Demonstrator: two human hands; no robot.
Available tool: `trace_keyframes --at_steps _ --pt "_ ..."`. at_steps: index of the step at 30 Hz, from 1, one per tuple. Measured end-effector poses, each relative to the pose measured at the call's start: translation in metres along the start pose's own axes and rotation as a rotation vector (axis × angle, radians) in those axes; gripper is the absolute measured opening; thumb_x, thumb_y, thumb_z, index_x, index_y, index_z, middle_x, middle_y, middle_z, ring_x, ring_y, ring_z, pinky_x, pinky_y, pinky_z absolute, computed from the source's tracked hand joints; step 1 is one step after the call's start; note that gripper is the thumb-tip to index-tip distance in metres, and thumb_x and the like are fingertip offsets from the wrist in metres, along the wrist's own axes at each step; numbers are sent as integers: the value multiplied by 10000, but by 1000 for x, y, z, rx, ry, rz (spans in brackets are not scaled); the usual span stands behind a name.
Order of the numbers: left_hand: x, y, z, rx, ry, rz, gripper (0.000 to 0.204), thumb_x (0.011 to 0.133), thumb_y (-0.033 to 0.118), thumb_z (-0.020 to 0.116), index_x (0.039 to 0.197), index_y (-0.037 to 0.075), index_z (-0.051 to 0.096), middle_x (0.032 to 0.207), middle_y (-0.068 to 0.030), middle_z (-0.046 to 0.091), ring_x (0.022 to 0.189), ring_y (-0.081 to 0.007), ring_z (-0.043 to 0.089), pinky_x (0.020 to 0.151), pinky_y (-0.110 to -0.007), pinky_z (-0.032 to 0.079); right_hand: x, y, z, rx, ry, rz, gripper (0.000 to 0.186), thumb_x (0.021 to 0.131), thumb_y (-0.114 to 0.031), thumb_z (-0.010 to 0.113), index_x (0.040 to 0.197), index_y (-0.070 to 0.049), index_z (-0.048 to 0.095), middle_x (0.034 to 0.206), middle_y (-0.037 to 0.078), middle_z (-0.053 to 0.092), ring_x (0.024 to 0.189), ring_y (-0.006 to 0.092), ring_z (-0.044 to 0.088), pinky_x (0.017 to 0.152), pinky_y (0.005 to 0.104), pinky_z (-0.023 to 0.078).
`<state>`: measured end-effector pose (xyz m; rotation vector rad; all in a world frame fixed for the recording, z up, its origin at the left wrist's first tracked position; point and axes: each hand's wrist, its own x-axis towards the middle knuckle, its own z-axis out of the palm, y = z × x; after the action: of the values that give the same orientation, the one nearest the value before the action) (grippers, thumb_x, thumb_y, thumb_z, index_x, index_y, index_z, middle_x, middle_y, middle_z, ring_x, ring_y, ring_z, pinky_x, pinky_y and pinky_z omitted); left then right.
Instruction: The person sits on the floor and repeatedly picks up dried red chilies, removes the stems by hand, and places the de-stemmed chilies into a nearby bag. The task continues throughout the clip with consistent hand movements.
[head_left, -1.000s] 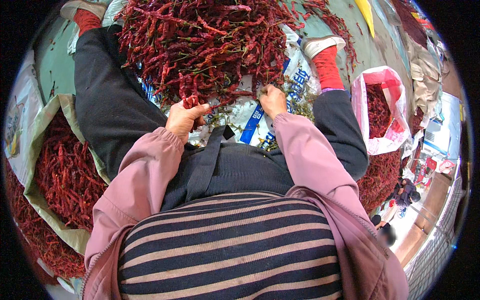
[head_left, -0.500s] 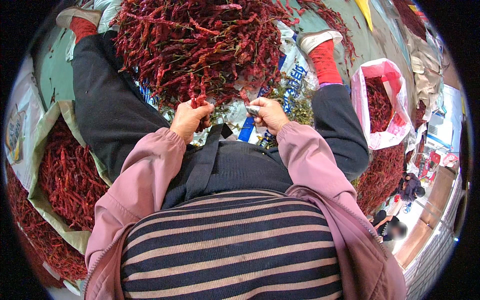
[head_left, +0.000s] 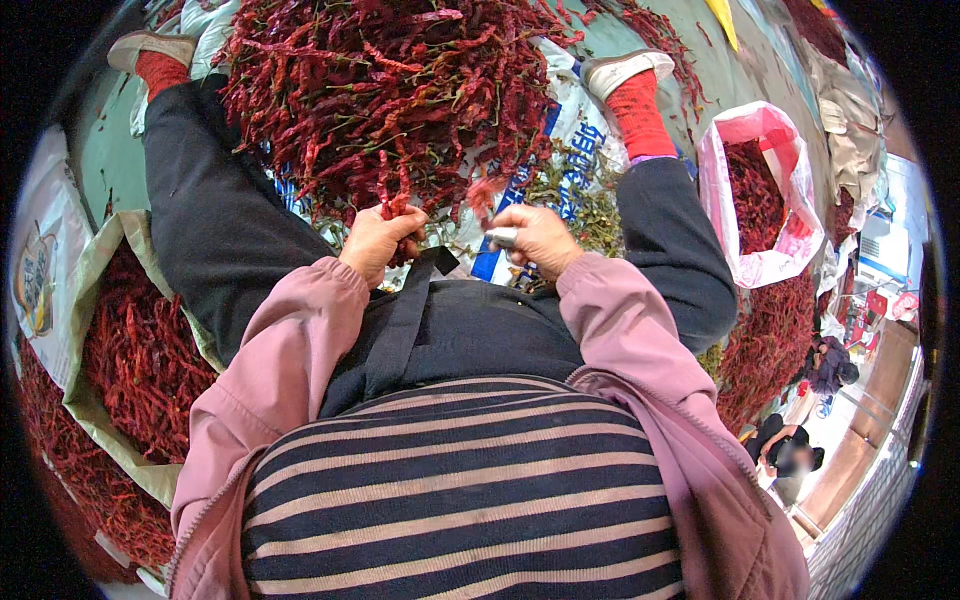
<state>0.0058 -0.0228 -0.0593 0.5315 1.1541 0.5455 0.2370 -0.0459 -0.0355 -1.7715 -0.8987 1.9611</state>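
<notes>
Pointing away from body toward heap, few dried red chillies [head_left: 403,188] are pinched in left hand [head_left: 378,243], long axes running nearly straight forward. Right hand [head_left: 545,241] is curled narrow; silvery metal piece [head_left: 503,237] is seen at thumb, whether worn or gripped cannot be told. Chilli heap [head_left: 390,95] is piled on white printed sheet [head_left: 572,125] between spread legs. Stem scraps [head_left: 602,215] are strewn rightward. Green floor [head_left: 112,150] is flanked by chilli-filled sacks: pale-green sack [head_left: 92,300] left, pink-white sack [head_left: 712,190] right.
</notes>
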Motion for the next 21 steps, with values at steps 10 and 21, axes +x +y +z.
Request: trace_keyframes --at_steps 10,21 --pt "1 -1 -1 8 17 -15 105 762 132 591 808 41 566 648 -50 559 474 -114 501 438 -228 400 -78 -62 -248 889 951 -686 165 824 -169 482 934 -49 512 823 76 593 529 88 452 434 189 346" --pt "-2 1 -3 52 19 -22 103 750 128 607 777 43 558 645 -39 561 480 -104 503 444 -222 404 52 27 -7 -759 470 -371 222 648 -156 546 818 -23 598 816 196 594 783 333 572 696 382 446"
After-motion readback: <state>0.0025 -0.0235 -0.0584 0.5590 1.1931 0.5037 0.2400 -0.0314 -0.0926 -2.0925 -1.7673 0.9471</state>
